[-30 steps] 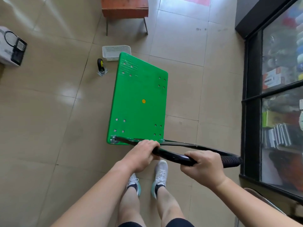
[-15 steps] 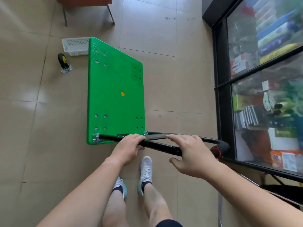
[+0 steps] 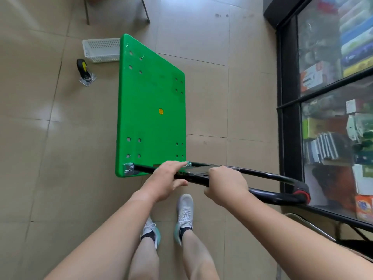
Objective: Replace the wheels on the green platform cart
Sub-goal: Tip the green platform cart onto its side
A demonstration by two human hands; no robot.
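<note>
The glass cabinet walled off my right side, and the far end of the black handle lay just beside its dark frame, so that side was tight. My left hand and right hand gripped the handle close together, my shoes directly under them. The cart filled the middle of the floor. Off its far left corner stood a loose wheel and a white basket, the basket partly hidden behind the cart's edge. Nearer me, the left side was open tile.
</note>
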